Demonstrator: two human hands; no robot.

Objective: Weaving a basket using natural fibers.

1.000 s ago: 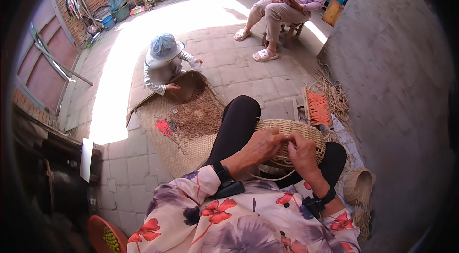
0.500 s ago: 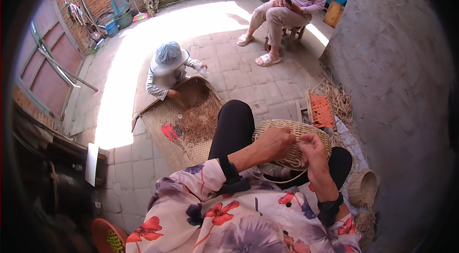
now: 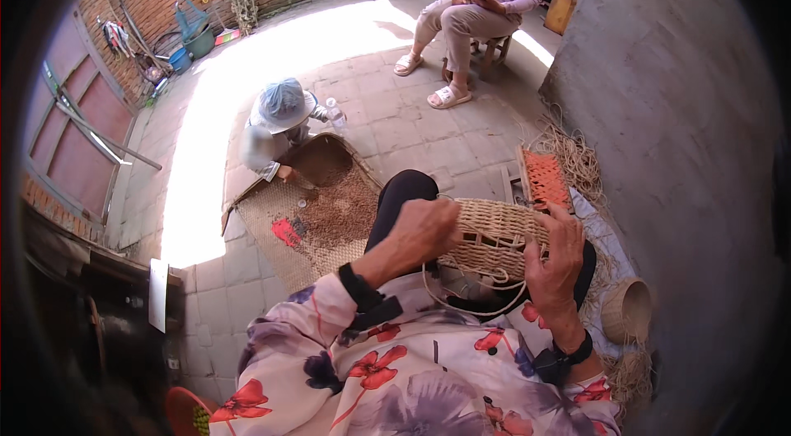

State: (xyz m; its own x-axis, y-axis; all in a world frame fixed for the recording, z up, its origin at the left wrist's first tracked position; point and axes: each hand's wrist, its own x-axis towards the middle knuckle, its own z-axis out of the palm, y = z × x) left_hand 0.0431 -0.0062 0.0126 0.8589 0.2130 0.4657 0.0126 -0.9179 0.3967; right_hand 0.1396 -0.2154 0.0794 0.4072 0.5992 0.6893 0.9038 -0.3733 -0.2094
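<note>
A woven straw basket [image 3: 497, 226] with a row of gaps along its side rests on my lap, between my two hands. My right hand [image 3: 558, 255] grips its right end, thumb on the near side and fingers over the top. At the basket's left end, my left hand [image 3: 427, 230] is closed, its fingers curled; what they pinch is hidden. A pale cord [image 3: 471, 311] hangs in a loop below the basket, from near my left hand round toward my right.
A large woven tray [image 3: 329, 267] with reddish-brown bits lies on the paving, a child in a hat [image 3: 283, 110] reaching into it. Another person [image 3: 486, 3] sits with a phone. To the right are an orange woven stool [image 3: 545, 179], loose straw [image 3: 577, 157], a small basket [image 3: 626, 311] and a wall.
My hands have moved apart, the left going left and the right to the basket's right end. The basket has tipped, showing its gapped side. The view has shifted slightly.
</note>
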